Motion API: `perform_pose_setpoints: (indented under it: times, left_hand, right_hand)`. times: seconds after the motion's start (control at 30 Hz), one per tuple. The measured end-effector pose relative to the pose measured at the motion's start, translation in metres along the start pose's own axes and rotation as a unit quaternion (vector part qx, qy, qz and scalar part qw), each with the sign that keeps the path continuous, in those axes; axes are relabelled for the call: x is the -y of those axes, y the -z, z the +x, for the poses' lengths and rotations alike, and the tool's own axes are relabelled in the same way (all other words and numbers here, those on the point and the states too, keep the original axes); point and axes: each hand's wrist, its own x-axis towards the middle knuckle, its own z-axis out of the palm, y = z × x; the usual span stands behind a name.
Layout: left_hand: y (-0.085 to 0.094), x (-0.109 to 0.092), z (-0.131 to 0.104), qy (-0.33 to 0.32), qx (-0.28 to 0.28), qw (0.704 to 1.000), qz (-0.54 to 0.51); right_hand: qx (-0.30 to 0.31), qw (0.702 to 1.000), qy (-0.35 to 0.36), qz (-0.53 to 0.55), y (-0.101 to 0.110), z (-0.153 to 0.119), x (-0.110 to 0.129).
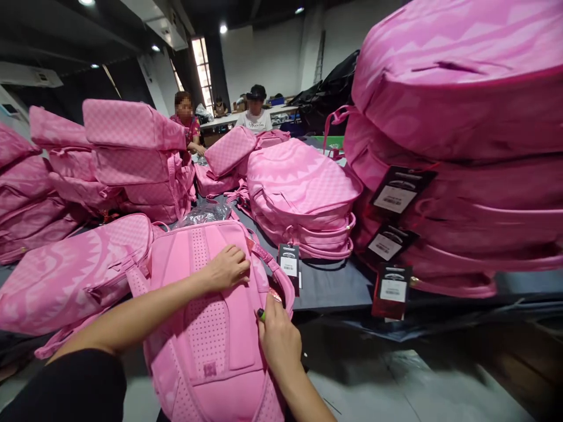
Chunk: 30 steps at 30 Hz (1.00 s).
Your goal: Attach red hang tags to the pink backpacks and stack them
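Note:
A pink backpack stands in front of me at the table's edge, its padded, perforated back panel facing me. My left hand rests on the upper part of that panel, fingers curled over the pink fabric near the right shoulder strap. Lower and to the right, my right hand is closed round a small tool with a green and dark end, beside the bag's right side. A small red and white piece shows at its fingertips. What the tool's hidden part looks like I cannot tell.
Stacked pink backpacks with black hang tags rise at the right. More bags stand on the dark table, with others at the left. Clear plastic lies behind my bag. Two people sit across the table.

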Motion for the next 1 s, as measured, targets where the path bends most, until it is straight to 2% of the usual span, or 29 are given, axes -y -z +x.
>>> perform_pose_setpoints:
  times: [0.07,0.17,0.27,0.4,0.47,0.5,0.57,0.7,0.8,0.87,0.93,1.0]
  left_hand:
    - [-0.016,0.001,0.016,-0.033,0.038,0.999,-0.009]
    - [-0.023,0.003,0.018,-0.082,0.057,0.993,-0.056]
    - [-0.011,0.026,0.015,-0.090,0.055,0.993,-0.052]
    - [0.018,0.083,0.014,-0.002,0.034,0.997,0.065]
    - [0.027,0.096,0.011,0.017,0.023,0.996,0.084]
    - [0.029,0.095,0.008,0.014,0.023,0.996,0.083]
    - [0.028,0.080,0.001,-0.007,0.027,0.998,0.063]
    - [0.017,0.038,-0.015,-0.034,0.032,0.999,-0.003]
    - [0.014,0.024,-0.021,-0.005,0.032,0.999,-0.008]
    - [0.014,0.021,-0.023,0.008,0.034,0.999,-0.012]
    - [0.014,0.020,-0.025,0.014,0.035,0.999,-0.017]
    - [0.015,0.018,-0.026,0.014,0.036,0.999,-0.020]
  right_hand:
    - [-0.025,1.000,0.003,-0.015,-0.007,-0.001,-0.007]
    - [-0.050,0.998,0.015,-0.034,-0.013,-0.001,-0.013]
    - [-0.060,0.997,0.025,-0.038,-0.016,-0.001,-0.015]
    - [-0.056,0.998,0.029,-0.014,-0.020,0.000,-0.018]
    - [-0.036,0.999,0.024,0.017,-0.016,0.001,-0.020]
    - [-0.029,0.998,0.023,0.042,-0.011,0.003,-0.021]
    - [-0.046,0.990,0.026,0.128,0.007,0.005,-0.022]
    - [-0.121,0.931,0.024,0.345,0.060,0.012,-0.016]
    - [-0.085,0.890,-0.018,0.448,0.086,0.020,-0.004]
    - [-0.064,0.848,-0.060,0.523,0.089,0.026,0.005]
    - [-0.056,0.797,-0.083,0.595,0.083,0.031,0.013]
    - [-0.050,0.772,-0.090,0.628,0.072,0.035,0.019]
